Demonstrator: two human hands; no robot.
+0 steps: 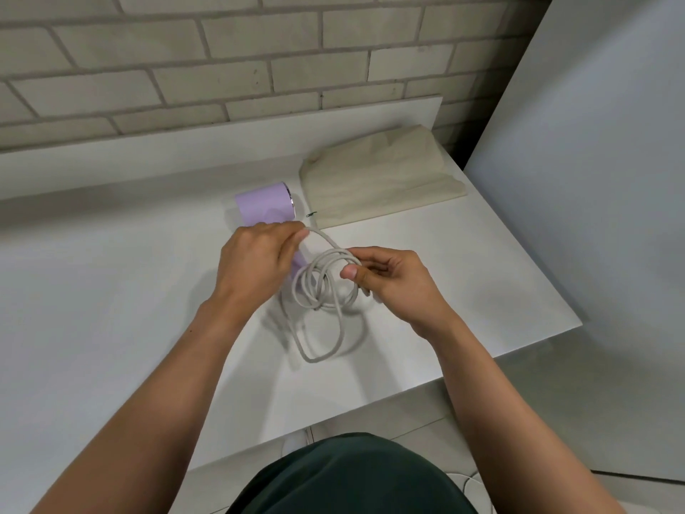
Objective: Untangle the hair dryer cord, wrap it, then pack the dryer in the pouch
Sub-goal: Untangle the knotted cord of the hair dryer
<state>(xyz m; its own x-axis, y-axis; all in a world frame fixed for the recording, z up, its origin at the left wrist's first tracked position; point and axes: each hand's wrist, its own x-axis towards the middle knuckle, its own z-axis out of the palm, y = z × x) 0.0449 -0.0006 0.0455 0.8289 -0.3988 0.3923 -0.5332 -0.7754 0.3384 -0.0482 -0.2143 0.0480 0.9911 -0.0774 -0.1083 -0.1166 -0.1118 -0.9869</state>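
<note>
While both hands hold the cord point(321, 291) just in front of the dryer point(262, 204) | left hand point(259, 262) curled, pinching one strand beside the dryer | right hand point(393, 277) pinching the loose coils | lowest loop lies on the table point(111, 291) | pouch point(378, 183) flat, just right of the dryer

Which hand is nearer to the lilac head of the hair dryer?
Left. The left hand sits just at the near side of the hair dryer head; the right hand is farther right, holding the coiled cord.
</note>
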